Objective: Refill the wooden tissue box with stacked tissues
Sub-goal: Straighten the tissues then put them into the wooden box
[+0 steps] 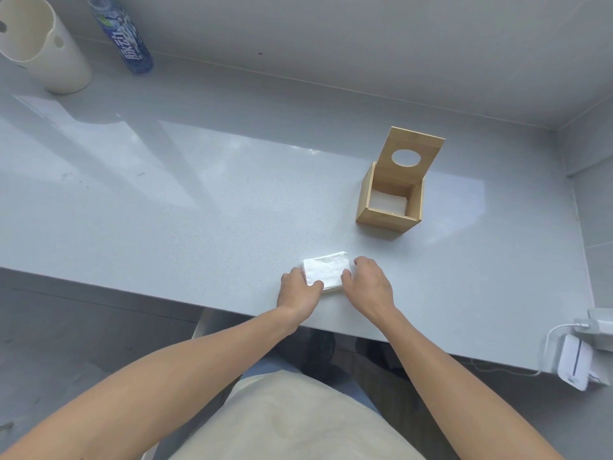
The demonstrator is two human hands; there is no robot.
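Note:
A small stack of white tissues [326, 269] lies near the front edge of the grey counter [199, 200]. My left hand [298, 292] presses against the stack's left side, thumb on its top. My right hand [366, 285] holds the stack's right side, fingers curled along its edge. Further back and to the right stands the wooden tissue box [386, 214], its lid [413, 154] with a round hole tipped upright at the back. The box's inside is open to view, with something white at the bottom.
A cream cylindrical holder [43, 48] and a blue plastic bottle [124, 34] stand at the back left by the wall. White chargers with a cable [577, 353] sit at the counter's front right corner. A wall closes the right side.

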